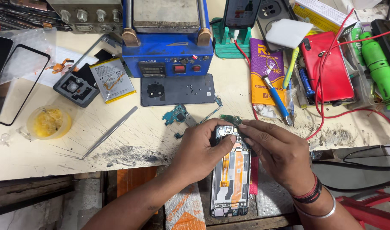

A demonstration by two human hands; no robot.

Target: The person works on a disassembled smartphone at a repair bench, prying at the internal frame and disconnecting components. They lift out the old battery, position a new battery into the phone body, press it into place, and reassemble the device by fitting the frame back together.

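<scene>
Left hand (203, 147), right hand (276, 149), both gripping opened phone (231, 179)

Blue heating station (167, 51); below it dark grey back cover (178, 90). Right of it: purple packet (267, 70), red phone (327, 70), green screwdriver (380, 70). Opened phone (231, 179): orange flex.

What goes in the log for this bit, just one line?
left hand: holding opened phone | right hand: fingers on its top | tweezers: lying on bench
</scene>
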